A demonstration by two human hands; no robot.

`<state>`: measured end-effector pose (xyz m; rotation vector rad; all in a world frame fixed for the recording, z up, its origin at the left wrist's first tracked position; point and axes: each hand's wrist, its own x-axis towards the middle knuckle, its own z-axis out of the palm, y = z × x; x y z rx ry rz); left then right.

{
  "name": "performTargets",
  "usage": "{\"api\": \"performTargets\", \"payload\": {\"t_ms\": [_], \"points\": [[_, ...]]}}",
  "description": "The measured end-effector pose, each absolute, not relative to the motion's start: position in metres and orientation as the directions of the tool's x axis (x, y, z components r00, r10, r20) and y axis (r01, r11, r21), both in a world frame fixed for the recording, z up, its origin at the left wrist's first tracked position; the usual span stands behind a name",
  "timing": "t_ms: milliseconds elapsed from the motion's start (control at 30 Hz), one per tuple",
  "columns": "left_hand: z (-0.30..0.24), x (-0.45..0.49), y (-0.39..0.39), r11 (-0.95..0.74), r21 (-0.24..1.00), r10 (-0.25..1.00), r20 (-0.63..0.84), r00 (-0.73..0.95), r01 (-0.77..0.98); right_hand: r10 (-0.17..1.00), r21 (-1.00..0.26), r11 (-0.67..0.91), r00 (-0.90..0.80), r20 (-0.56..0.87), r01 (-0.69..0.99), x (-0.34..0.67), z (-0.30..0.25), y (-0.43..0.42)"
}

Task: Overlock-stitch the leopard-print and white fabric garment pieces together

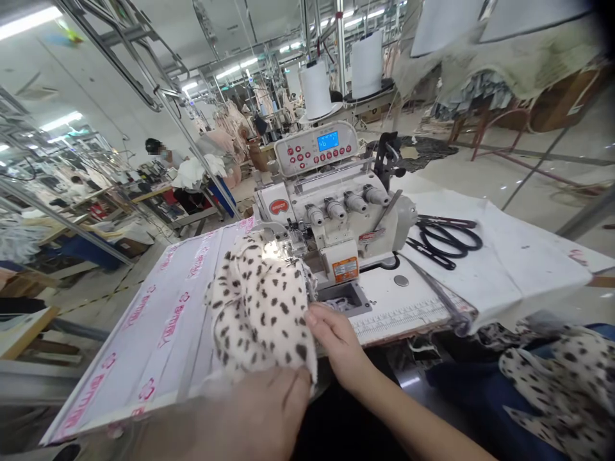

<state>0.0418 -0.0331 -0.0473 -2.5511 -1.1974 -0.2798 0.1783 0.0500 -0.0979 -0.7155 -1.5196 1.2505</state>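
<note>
A white plush fabric piece with dark spots (269, 301) lies on the machine table, its far end under the lit presser foot of an overlock sewing machine (331, 211). My right hand (339, 342) pinches the fabric's right edge, a short way in front of the foot. Closer to me, my left hand (269, 410) is closed on the near end of the same piece; it is blurred, and its fingertips are partly hidden. The fabric bunches in soft folds left of the needle area.
Black-handled scissors (446, 240) lie on white sheeting right of the machine. More spotted fabric (567, 390) rests at lower right. Thread cones (317, 89) stand behind the machine. Printed plastic film (158, 320) covers the table's left side. A person (166, 153) sits at a far station.
</note>
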Motion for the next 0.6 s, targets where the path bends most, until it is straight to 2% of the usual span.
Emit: {"api": "performTargets", "payload": {"t_ms": [67, 133, 200, 233, 300, 333, 433, 600], "points": [[-0.054, 0.049, -0.025, -0.625, -0.128, 0.731, 0.252, 0.634, 0.77, 0.905, -0.959, 0.27, -0.319, 0.282, -0.082, 0.178, -0.099, 0.051], [-0.048, 0.051, -0.012, -0.631, 0.074, 0.765, 0.223, 0.604, 0.772, 0.909, -0.961, 0.276, -0.32, 0.267, -0.02, 0.177, -0.101, 0.052], [-0.035, 0.048, 0.006, -0.58, 0.237, 0.804, 0.324, 0.5, 0.779, 0.898, -0.957, 0.291, -0.343, 0.277, -0.009, 0.177, -0.104, 0.054], [-0.029, 0.046, 0.016, -0.541, 0.257, 0.813, 0.403, 0.42, 0.801, 0.89, -0.955, 0.296, -0.358, 0.282, -0.017, 0.178, -0.105, 0.054], [-0.022, 0.04, 0.037, -0.462, 0.226, 0.799, 0.526, 0.292, 0.858, 0.88, -0.954, 0.298, -0.38, 0.286, -0.029, 0.179, -0.105, 0.055], [-0.021, 0.038, 0.047, -0.432, 0.208, 0.803, 0.532, 0.269, 0.877, 0.878, -0.954, 0.299, -0.384, 0.287, -0.03, 0.18, -0.104, 0.055], [-0.025, 0.031, 0.066, -0.426, 0.179, 0.824, 0.48, 0.299, 0.887, 0.876, -0.953, 0.301, -0.389, 0.287, -0.025, 0.181, -0.102, 0.056], [-0.03, 0.027, 0.068, -0.456, 0.095, 0.797, 0.486, 0.358, 0.885, 0.876, -0.951, 0.308, -0.386, 0.288, -0.01, 0.181, -0.099, 0.056]]}}
